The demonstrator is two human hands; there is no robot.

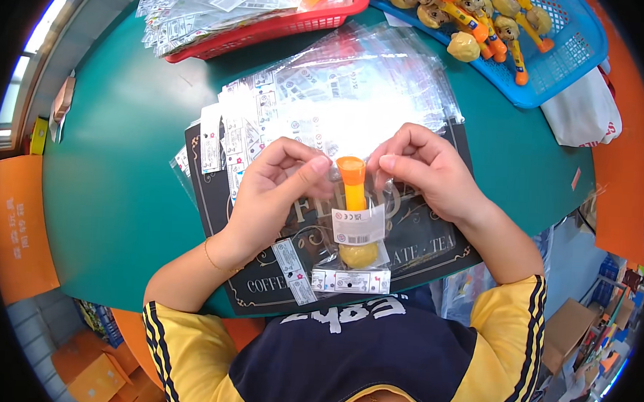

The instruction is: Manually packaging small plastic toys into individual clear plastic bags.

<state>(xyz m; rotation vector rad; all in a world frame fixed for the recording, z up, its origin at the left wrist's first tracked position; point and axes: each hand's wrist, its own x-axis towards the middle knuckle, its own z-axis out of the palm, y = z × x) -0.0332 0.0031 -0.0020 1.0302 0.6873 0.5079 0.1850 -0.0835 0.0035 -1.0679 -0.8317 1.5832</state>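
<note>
Both hands meet over the black printed placemat (420, 252) that lies at the near edge of the round green table (114, 185). The left hand (268, 191) and the right hand (424, 169) each pinch, with thumb and forefinger closed narrowly, one side of the mouth of a small clear plastic bag (356, 235), holding it spread so that the orange-and-yellow plastic toy (352, 195) sits inside with its orange end poking out. The bag's labelled header flap (351, 280) points toward the person, flat on the mat.

A loose heap of empty clear bags (348, 94) lies just beyond the hands, within reach. A red plastic basket (272, 23) of bags stands at the far edge, and a blue plastic basket (558, 60) of like toys at the far right.

The toy's yellow end is blurred behind the bag's sticker; glare washes out the heap, and both baskets are cut off by the frame.
</note>
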